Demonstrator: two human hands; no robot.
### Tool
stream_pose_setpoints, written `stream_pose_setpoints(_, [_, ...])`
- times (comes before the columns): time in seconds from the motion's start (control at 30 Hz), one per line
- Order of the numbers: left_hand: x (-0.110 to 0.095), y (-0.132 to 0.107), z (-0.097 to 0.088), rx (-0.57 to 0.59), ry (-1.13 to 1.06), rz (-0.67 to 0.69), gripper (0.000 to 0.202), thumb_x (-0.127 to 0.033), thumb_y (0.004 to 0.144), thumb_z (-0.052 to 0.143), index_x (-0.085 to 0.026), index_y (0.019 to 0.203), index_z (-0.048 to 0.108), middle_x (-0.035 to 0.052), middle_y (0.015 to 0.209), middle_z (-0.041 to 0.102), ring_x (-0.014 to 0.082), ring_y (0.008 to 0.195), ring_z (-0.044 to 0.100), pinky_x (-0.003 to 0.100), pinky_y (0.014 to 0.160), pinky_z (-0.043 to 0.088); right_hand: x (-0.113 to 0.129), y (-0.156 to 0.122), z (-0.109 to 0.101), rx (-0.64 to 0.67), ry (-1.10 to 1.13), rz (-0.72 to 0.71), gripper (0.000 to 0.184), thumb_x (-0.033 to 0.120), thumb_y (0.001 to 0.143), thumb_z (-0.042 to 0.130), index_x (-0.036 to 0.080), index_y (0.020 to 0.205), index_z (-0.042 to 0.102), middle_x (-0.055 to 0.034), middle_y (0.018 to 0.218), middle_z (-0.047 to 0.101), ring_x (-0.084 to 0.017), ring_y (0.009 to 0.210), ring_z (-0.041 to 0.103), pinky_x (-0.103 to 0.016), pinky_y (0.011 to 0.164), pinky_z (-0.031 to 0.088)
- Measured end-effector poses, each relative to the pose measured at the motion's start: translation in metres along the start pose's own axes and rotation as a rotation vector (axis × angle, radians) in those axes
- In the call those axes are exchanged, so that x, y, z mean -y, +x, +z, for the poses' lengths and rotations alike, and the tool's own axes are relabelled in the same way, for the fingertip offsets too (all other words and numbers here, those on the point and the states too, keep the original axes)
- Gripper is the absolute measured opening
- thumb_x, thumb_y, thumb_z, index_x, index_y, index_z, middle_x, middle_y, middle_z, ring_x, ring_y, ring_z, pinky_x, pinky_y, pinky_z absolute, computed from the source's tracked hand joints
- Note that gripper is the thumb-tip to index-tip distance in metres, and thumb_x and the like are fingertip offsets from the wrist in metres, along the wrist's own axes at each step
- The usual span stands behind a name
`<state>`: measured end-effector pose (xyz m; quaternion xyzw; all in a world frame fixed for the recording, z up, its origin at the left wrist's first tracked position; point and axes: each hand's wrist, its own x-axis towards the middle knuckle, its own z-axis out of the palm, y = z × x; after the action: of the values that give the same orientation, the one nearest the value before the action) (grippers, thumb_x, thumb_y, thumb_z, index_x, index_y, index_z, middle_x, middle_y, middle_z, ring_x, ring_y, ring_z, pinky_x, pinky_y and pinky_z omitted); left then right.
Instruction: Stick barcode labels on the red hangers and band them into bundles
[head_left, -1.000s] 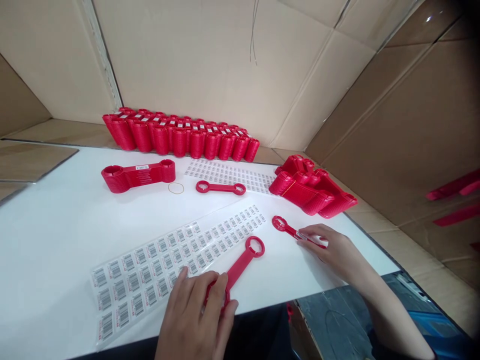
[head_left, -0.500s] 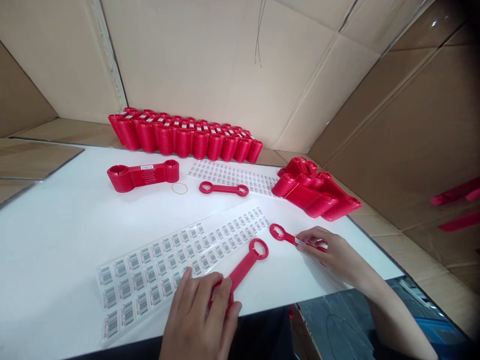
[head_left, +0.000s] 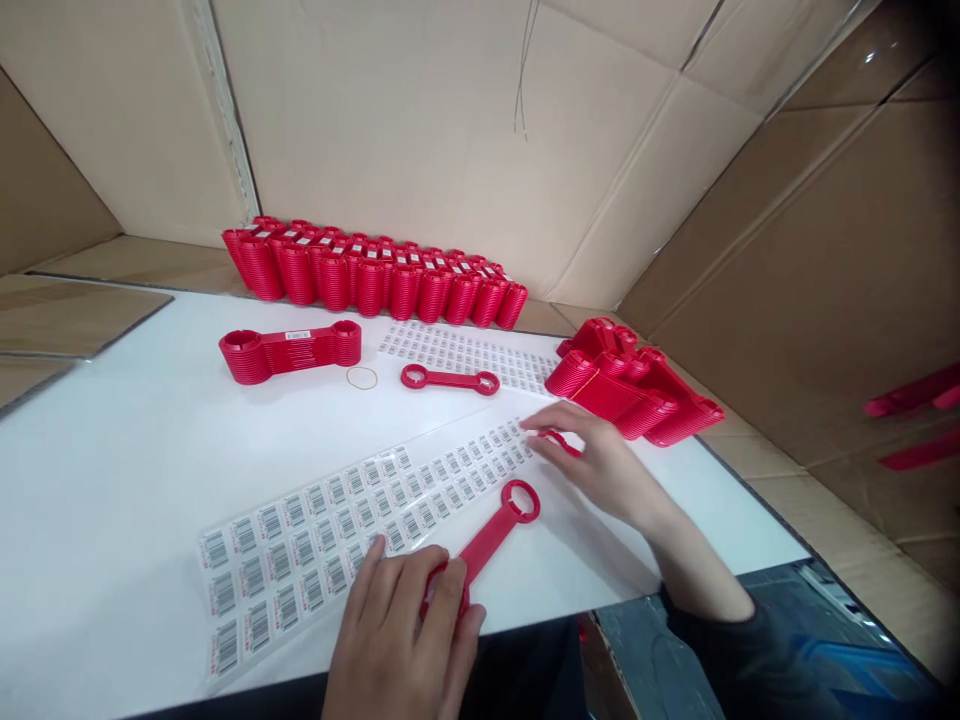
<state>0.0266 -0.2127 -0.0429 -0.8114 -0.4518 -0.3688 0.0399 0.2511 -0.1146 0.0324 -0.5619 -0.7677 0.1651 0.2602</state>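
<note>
My left hand grips the near end of a red plastic double-ring bar, which slants away across the white table. Under its index finger lies the edge of a clear-backed sheet of barcode labels. My right hand is over the far right end of that sheet, thumb and forefinger stretched out and slightly apart at the last labels. Beneath this hand another red double-ring bar shows only in part; the palm and fingers hide the rest. A third such bar lies flat farther back.
A labelled stack of red bars stands at left, beside a rubber band. Rows of labelled stacks line the back edge. More stacks lean at right, near a second label sheet. Cardboard walls surround the table.
My right hand has let go of the red bar at right and moved left and away, to the far end of the label sheet. My left hand has stayed on its bar.
</note>
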Motion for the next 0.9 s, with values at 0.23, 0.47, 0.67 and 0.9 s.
stream_pose_setpoints(0.23, [-0.003,0.001,0.002,0.005,0.014,-0.032,0.019,-0.02,0.082,0.054,-0.019,0.1,0.06,0.0024,0.095,0.063,0.0157,0.084,0.057,0.043,0.094,0.043,0.071,0.045,0.055,0.243,-0.124,-0.44,0.024,0.018,0.087,0.05,0.013,0.108,0.061,-0.009,0.105,0.059,-0.019,0.099,0.053,-0.033,0.085,0.044])
stream_pose_setpoints(0.47, [-0.001,-0.001,0.004,0.023,0.153,0.002,0.028,-0.027,0.08,0.055,-0.017,0.106,0.06,0.0125,0.125,0.053,0.0308,0.112,0.05,0.044,0.082,0.052,0.07,0.048,0.068,0.318,-0.254,-0.437,0.017,0.016,0.087,0.047,0.014,0.088,0.064,-0.0055,0.088,0.063,-0.017,0.082,0.055,-0.03,0.075,0.042])
stream_pose_setpoints(0.67, [0.003,-0.006,0.009,0.045,0.192,0.04,0.028,-0.027,0.082,0.053,-0.019,0.107,0.061,0.0087,0.124,0.056,0.0316,0.113,0.051,0.046,0.084,0.053,0.072,0.037,0.064,0.231,-0.242,-0.439,0.016,0.016,0.086,0.048,0.014,0.085,0.063,-0.0072,0.092,0.063,-0.019,0.085,0.055,-0.033,0.076,0.043])
stream_pose_setpoints(0.9, [0.0,-0.002,0.008,0.007,0.148,-0.01,0.029,-0.026,0.081,0.056,-0.018,0.108,0.06,0.0049,0.114,0.062,0.0278,0.108,0.053,0.043,0.084,0.052,0.066,-0.012,0.034,0.025,0.098,-0.205,0.007,0.021,0.084,0.053,0.02,0.082,0.059,-0.0058,0.116,0.054,-0.018,0.109,0.049,-0.033,0.092,0.041])
